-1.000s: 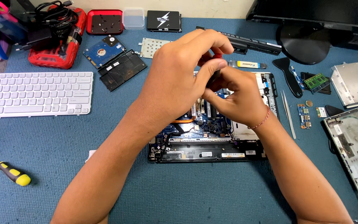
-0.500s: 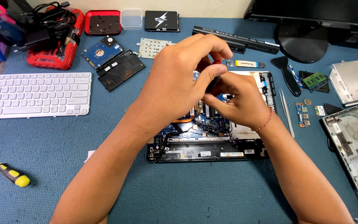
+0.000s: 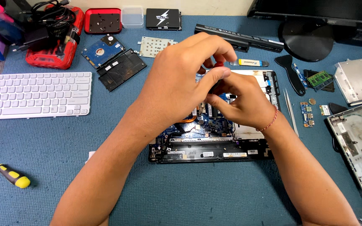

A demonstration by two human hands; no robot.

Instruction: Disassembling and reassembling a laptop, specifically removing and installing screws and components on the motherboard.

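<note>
A blue felt-like mat (image 3: 63,142) covers the whole work surface. At its middle lies the opened black laptop base with its blue circuit board exposed (image 3: 206,142), the largest item there and the one both hands work over. A white flat keyboard (image 3: 30,94) sits at the left edge, well apart from it, and a grey laptop bottom cover (image 3: 357,142) lies at the right edge. A black round monitor stand (image 3: 308,39) rests at the top right, with a long black battery bar (image 3: 239,39) just left of it.

The left hand (image 3: 181,83) arches over the upper part of the board, fingers curled and drawn close together, thumb pressed toward the fingertips (what they pinch is hidden, though a bit of red shows between the fingers). The right hand (image 3: 241,104), a red thread bracelet (image 3: 269,122) on its wrist, rests on the board just beside it, fingers bent and touching the left thumb; I cannot tell whether it grips anything.

Smaller pieces: a blue-topped hard drive (image 3: 101,50), a green memory module (image 3: 318,78), metal tweezers (image 3: 290,111), and a yellow-and-black screwdriver (image 3: 9,175) at the lower left.
</note>
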